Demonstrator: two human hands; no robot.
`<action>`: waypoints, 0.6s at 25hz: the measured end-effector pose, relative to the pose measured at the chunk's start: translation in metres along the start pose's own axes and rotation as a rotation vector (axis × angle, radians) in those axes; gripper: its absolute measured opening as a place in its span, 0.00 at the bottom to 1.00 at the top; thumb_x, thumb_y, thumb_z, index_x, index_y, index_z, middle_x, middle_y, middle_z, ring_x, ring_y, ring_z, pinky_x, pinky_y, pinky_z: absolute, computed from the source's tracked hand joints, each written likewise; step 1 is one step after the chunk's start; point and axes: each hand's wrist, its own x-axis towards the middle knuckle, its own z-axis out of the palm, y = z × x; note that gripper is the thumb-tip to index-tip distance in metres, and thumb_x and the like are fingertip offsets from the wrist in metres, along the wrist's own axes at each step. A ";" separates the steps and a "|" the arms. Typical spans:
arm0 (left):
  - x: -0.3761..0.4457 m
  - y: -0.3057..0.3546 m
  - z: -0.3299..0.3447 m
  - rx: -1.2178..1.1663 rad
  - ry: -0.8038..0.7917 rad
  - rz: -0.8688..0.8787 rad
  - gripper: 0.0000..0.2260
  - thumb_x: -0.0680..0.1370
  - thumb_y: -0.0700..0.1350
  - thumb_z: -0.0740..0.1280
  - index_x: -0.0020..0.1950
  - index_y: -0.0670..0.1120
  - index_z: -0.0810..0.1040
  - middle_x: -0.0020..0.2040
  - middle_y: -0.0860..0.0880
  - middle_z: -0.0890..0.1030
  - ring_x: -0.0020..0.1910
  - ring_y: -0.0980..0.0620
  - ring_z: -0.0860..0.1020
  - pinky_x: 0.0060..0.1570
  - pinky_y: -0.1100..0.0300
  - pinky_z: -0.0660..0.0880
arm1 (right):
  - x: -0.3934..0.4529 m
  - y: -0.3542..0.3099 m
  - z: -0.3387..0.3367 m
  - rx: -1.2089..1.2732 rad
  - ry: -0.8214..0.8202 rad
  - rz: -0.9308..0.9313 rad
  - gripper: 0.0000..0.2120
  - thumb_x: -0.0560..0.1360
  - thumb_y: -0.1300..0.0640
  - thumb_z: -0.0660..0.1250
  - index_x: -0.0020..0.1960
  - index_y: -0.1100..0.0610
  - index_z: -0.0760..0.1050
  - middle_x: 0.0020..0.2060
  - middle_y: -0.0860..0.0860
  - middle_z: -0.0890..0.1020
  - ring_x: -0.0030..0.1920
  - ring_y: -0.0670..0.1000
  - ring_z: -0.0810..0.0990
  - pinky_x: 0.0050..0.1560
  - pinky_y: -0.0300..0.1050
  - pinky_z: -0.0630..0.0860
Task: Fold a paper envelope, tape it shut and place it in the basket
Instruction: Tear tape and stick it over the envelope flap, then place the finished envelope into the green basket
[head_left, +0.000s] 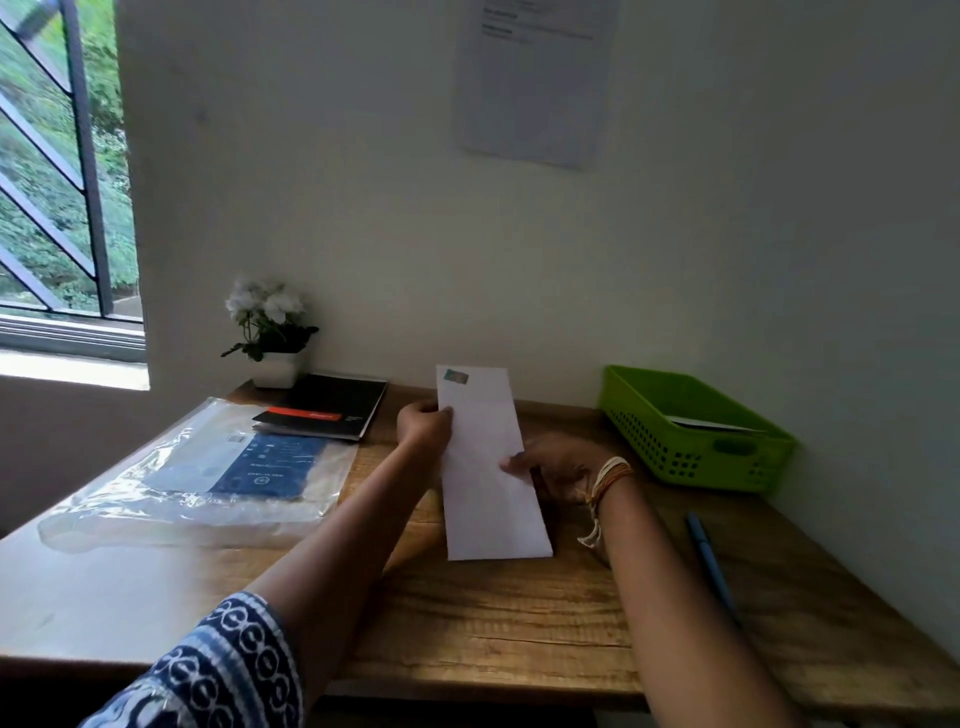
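Note:
A long white paper envelope (488, 467) with a small stamp at its top left corner is held upright above the wooden desk (519, 623), in the middle of the view. My left hand (423, 423) pinches its upper left edge. My right hand (558, 467) grips its right edge, thumb on the front and fingers behind the paper. The green plastic basket (696, 457) stands at the back right of the desk, to the right of the envelope; a white paper lies inside it. I see no tape.
A clear plastic sleeve with a blue sheet (208, 467) lies on the left. Black notebooks (332, 405) and a potted white flower (270, 332) stand at the back left. A blue pen (709, 561) lies at the right. The wall is just behind the desk.

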 end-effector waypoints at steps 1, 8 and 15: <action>-0.001 -0.001 0.000 -0.014 -0.044 -0.025 0.13 0.78 0.40 0.64 0.62 0.42 0.75 0.56 0.41 0.80 0.50 0.43 0.79 0.48 0.49 0.78 | 0.000 0.000 0.000 0.041 0.049 -0.015 0.19 0.75 0.67 0.66 0.65 0.65 0.71 0.62 0.63 0.77 0.63 0.62 0.75 0.64 0.59 0.72; -0.023 0.004 0.010 0.371 -0.276 0.087 0.18 0.75 0.40 0.69 0.64 0.42 0.73 0.58 0.42 0.79 0.51 0.46 0.79 0.42 0.54 0.80 | 0.003 0.003 -0.005 0.123 0.406 -0.152 0.17 0.74 0.69 0.66 0.63 0.70 0.73 0.60 0.66 0.77 0.60 0.65 0.76 0.63 0.64 0.72; -0.053 0.024 0.045 0.532 -0.679 -0.261 0.22 0.76 0.45 0.68 0.68 0.42 0.66 0.52 0.42 0.77 0.45 0.44 0.79 0.34 0.53 0.79 | -0.011 -0.005 -0.050 0.031 0.609 -0.282 0.13 0.73 0.65 0.68 0.57 0.67 0.78 0.56 0.63 0.81 0.56 0.63 0.80 0.60 0.59 0.76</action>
